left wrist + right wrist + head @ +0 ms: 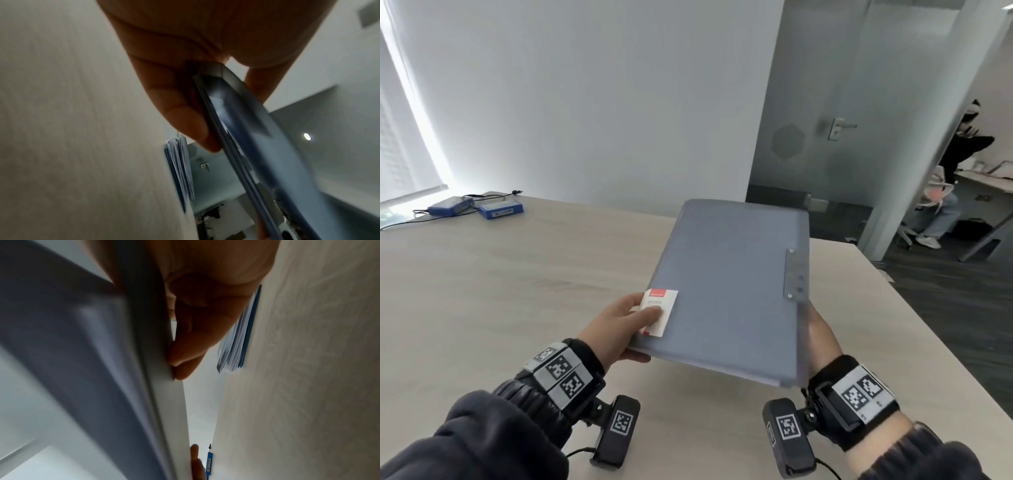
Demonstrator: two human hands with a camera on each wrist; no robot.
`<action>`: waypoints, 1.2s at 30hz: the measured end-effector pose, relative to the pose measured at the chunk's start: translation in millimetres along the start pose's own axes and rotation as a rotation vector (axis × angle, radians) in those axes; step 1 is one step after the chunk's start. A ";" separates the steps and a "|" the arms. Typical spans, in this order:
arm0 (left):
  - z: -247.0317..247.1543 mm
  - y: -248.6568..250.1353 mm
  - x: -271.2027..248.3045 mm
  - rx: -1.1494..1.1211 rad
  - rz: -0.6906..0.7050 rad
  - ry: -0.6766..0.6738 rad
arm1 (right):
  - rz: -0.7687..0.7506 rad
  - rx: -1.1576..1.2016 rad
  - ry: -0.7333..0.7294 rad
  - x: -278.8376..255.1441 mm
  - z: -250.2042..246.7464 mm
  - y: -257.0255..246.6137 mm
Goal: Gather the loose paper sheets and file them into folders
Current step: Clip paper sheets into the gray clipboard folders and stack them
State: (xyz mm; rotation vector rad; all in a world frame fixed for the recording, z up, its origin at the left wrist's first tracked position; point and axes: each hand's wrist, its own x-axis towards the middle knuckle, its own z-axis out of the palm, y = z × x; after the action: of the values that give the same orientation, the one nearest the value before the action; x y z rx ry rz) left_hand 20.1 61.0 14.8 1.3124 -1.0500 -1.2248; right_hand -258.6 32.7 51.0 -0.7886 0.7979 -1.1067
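Above the pale wood-grain counter (482,291), a closed grey-blue folder (729,291) was held clear of the surface, tilted with its far edge higher than its near edge. The left grip (619,325) had hold of the folder's near-left corner: its thumb lay on top over a white label with a red band (659,311), and its fingers (185,113) were curled beneath. The right grip (822,339) clasped the folder's right edge just below a metal clip plate (796,275), with the fingers (189,352) pressed against the underside; the thumb was hidden behind the cover. White sheet edges showed along the folder's near edge.

A second blue folder stuffed with papers (238,340) lay flat on the counter beneath the held one, seen only from the wrist views. At the counter's far-left corner sat two blue boxes (476,207) with black cables trailing from them. Both wrists wore black bands with square printed markers. Beyond a frosted glass door (835,130), a person in dark clothing sat at another desk.
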 end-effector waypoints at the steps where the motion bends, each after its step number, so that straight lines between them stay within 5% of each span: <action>1: 3.2 -0.4 2.4 -0.032 -0.017 -0.022 | -0.001 -0.015 0.034 -1.7 1.8 -3.8; 6: 19.1 -7.3 27.2 -0.211 -0.016 -0.013 | -0.045 -0.123 0.114 19.7 -21.7 -0.1; 13: 60.1 1.7 73.9 -0.234 0.050 0.067 | -0.011 0.180 0.171 51.1 -57.8 -4.5; 28: 96.3 41.7 241.4 0.300 0.278 0.227 | -0.208 -0.581 0.487 201.6 -88.1 -51.7; 36: 96.1 29.6 325.2 0.448 0.040 0.217 | -0.082 -0.938 0.480 287.5 -102.9 -62.1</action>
State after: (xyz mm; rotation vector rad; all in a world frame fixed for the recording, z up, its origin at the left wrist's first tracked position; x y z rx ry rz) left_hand -40.1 -274.0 10.6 1.7126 -1.2263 -0.8179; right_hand -304.0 -272.8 9.8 -1.3536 1.7635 -0.9798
